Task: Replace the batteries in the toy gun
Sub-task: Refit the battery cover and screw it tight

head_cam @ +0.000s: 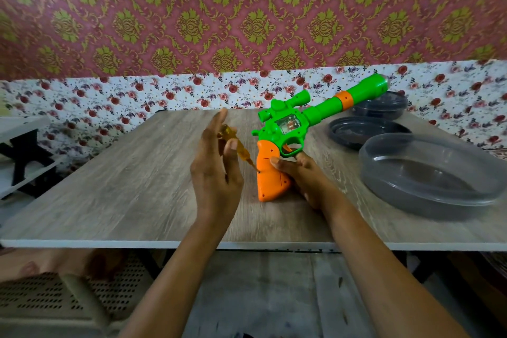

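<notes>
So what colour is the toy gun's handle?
Orange handle, best seen in the head view.

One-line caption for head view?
Left hand holds amber screwdriver to the orange grip of the toy gun, right hand steadying it.

Green toy gun (295, 121) stands on orange grip (270, 181), barrel (326, 108) up-right; amber screwdriver (238, 150) tip against grip

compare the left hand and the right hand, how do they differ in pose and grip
The left hand pinches an amber screwdriver between thumb and nearly straight fingers; the right hand curls round the orange grip of the toy gun. The left hand stands edge-on, fingers pointing up; the right hand lies low near the table, thumb across the grip. Both work at the grip, where the screwdriver tip points.
</notes>
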Motion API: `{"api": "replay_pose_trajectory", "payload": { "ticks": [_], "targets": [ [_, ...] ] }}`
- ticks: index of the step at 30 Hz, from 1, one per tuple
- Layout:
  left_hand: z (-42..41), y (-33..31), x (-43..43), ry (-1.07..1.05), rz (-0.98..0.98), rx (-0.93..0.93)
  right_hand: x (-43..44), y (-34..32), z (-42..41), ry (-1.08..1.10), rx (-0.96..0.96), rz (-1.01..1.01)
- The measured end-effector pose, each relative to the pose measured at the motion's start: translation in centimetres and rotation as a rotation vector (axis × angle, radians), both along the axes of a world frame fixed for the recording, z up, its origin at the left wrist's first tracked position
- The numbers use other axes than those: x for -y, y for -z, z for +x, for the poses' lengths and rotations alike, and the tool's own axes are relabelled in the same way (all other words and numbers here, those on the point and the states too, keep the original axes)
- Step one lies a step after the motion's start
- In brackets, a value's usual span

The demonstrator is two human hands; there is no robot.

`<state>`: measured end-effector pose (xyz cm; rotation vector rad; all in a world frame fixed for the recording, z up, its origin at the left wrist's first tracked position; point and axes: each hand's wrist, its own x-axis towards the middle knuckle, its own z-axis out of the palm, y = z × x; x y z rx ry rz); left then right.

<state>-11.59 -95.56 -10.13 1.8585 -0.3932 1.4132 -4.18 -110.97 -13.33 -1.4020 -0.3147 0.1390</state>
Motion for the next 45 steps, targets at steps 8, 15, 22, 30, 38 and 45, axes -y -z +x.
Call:
{"api": "replay_pose_trajectory", "payload": {
  "ticks": [8,15,22,30,38,45],
  "targets": [
    [-0.5,-0.8,1.8,0.009,0.057,0.069,0.0,0.1,-0.2,-0.007,-0.006,0.024],
    [-0.4,-0.8,2.7,-0.053,0.031,0.066,0.1,0.1,-0.1,0.008,-0.022,0.023],
    [-0.9,-0.7,2.4,-0.001,0.035,0.095,0.1,0.3,0.2,0.005,-0.031,0.013],
    [-0.1,-0.4,1.6,-0.033,-0.025,0.048,0.0,0.2,0.4,0.001,-0.015,-0.004],
    [0.3,-0.1,0.6,0.006,-0.063,0.103,0.1,0.0,0.2,-0.016,-0.018,0.001],
    [-0.1,0.3,1.2,-0.017,0.054,0.067,0.2,0.4,0.7,0.003,-0.018,-0.007]
  ]
}}
